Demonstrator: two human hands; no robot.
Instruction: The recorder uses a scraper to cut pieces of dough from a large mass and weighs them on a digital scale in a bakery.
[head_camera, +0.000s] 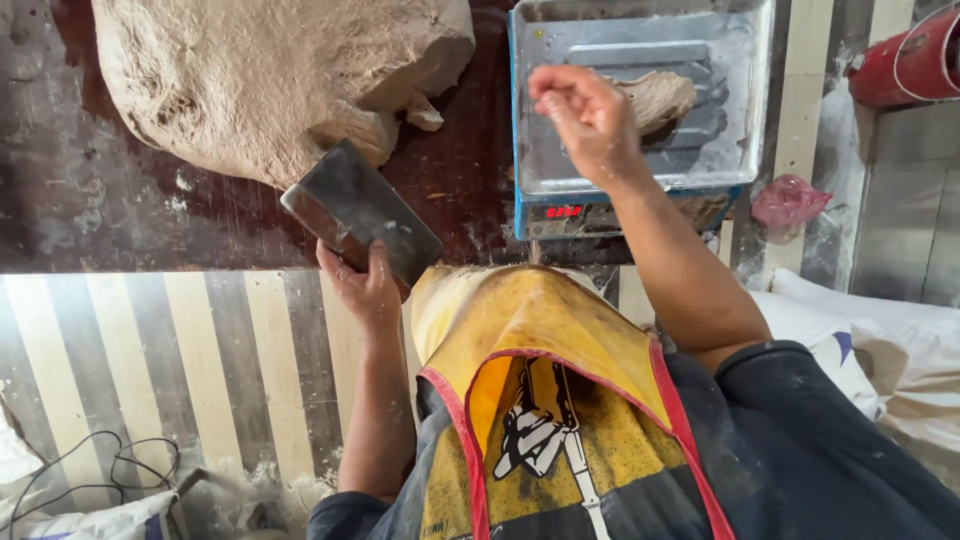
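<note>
Steel scraper (362, 213) gripped in left hand (366, 286); right hand (583, 112) loosely curled, empty, above scale tray (735, 100).

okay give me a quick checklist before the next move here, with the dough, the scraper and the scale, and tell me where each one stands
1. Scraper held firmly in the left hand: ok, fingers wrap its lower edge.
2. Right hand clear of the scale pan: ok, it hangs above the pan, loosely closed; whether it holds a bit of dough, cannot tell.
3. Dough piece sitting fully on the pan: ok, it lies near the middle.
4. Scale display lit and in sight: ok, red digits glow.
5. Big dough mass within reach of the scraper: ok, just beyond the blade on the dark worktop.
6. Weight correct: cannot tell.
</note>
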